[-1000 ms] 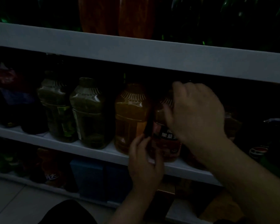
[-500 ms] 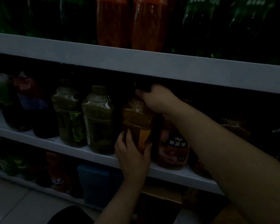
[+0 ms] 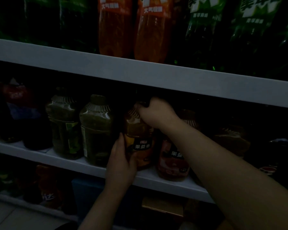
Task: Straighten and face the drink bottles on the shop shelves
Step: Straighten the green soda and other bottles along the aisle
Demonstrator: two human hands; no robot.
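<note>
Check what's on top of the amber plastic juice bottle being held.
The right hand grips the top of the amber plastic juice bottle, curled over the neck. The cap is covered, so unseen. The left hand holds its lower side.

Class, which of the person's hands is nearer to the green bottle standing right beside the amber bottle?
Left. The left hand grips the amber bottle low down, just beside the green bottle; the right hand grips its cap, farther off.

The orange bottle (image 3: 137,128) has turned; its label (image 3: 142,146) now faces front.
</note>
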